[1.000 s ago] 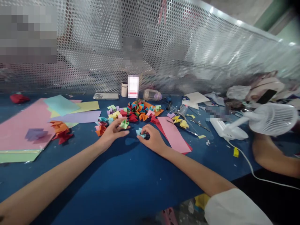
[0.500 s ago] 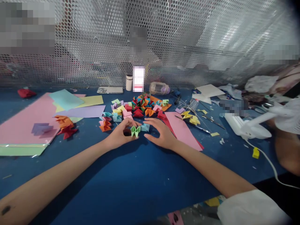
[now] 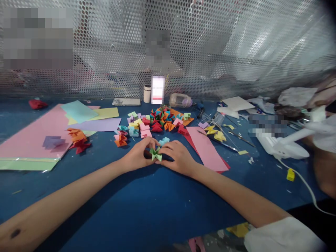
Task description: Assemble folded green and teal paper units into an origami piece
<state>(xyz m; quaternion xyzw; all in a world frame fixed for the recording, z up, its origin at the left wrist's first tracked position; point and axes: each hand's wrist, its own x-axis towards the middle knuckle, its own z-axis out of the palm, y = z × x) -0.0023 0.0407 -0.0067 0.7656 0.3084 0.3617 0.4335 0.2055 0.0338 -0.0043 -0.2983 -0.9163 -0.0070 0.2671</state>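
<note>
A small light green folded paper piece [image 3: 155, 154] is pinched between my two hands, just above the blue table [image 3: 147, 210]. My left hand [image 3: 140, 154] grips its left side, thumb below and fingers above. From the other side, my right hand [image 3: 177, 157] closes its fingertips on the same piece. Right behind the hands lies a light blue folded paper piece [image 3: 164, 140]. Beyond it sits a cluster of many-coloured folded paper pieces [image 3: 161, 115]. Orange and pink folded pieces [image 3: 121, 140] lie to the left of that cluster.
Pink paper strips [image 3: 207, 148], scissors [image 3: 223, 141] and yellow folded pieces [image 3: 219, 135] lie to the right. Coloured sheets [image 3: 31, 136] cover the left side. A clear jar [image 3: 180, 100] lies near the mesh wall. A white lamp [image 3: 286, 147] and another person's arm [image 3: 319, 164] are at far right.
My right hand has moved left and closed onto the green paper piece, which only my left hand held before. The piece now looks more spread open.
</note>
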